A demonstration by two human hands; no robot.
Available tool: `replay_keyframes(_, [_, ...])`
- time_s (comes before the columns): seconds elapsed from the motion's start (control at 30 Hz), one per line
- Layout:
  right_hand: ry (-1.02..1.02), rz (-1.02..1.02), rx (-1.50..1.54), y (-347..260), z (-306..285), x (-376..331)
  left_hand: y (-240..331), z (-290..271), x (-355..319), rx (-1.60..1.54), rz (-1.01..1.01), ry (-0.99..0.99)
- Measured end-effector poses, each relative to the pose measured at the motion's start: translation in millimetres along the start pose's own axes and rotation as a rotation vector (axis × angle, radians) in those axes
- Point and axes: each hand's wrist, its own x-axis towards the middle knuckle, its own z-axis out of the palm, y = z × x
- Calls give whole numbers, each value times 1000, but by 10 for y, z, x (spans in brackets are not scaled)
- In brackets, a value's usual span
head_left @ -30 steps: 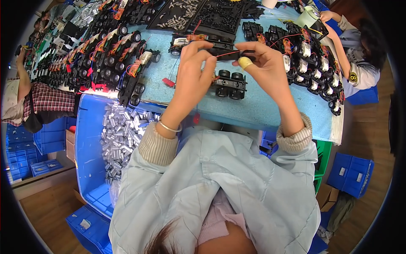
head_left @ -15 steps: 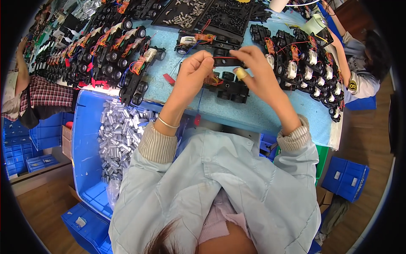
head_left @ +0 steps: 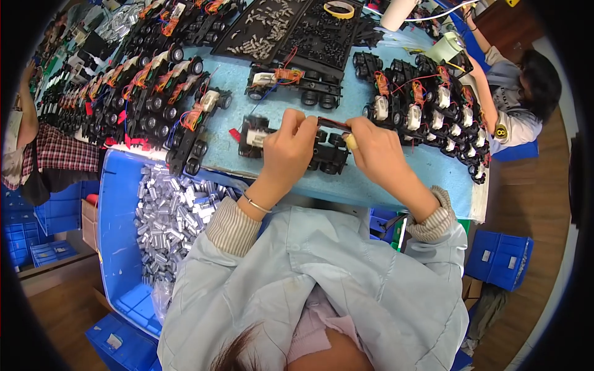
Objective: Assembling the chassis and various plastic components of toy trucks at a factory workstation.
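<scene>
A toy vehicle chassis (head_left: 331, 154), black with several wheels and a white block at its left end, lies on the blue table in front of me. Above it, a short span of red and dark wire (head_left: 333, 123) runs between my hands. My left hand (head_left: 289, 147) is closed on its left end, fingertips pinched. My right hand (head_left: 376, 148), with a yellow wrap on the thumb, pinches the right end. Both hands hide the middle of the chassis. Just beyond sits a second chassis (head_left: 318, 86) with an orange board and wires.
Rows of similar chassis (head_left: 164, 89) crowd the left, with more chassis (head_left: 421, 105) at the right. Dark trays (head_left: 281, 46) of small parts and a tape roll (head_left: 338, 8) lie behind. A blue bin (head_left: 120, 241) of metal cylinders stands lower left. A co-worker (head_left: 520, 93) sits right.
Both hands have come down closer to the chassis, and my right fingers have curled in from a spread pose. The wire span stays between them. The view has shifted slightly.
</scene>
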Motion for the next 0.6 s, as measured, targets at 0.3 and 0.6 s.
replay_keyframes(0.3, [110,-22,-74,1644,12,1703,143,-108,11,-253,-285,-209])
replay_keyframes(0.6, [-257,-119,-485,2029,562,2386,205,-337,-423,-83,-100,-363])
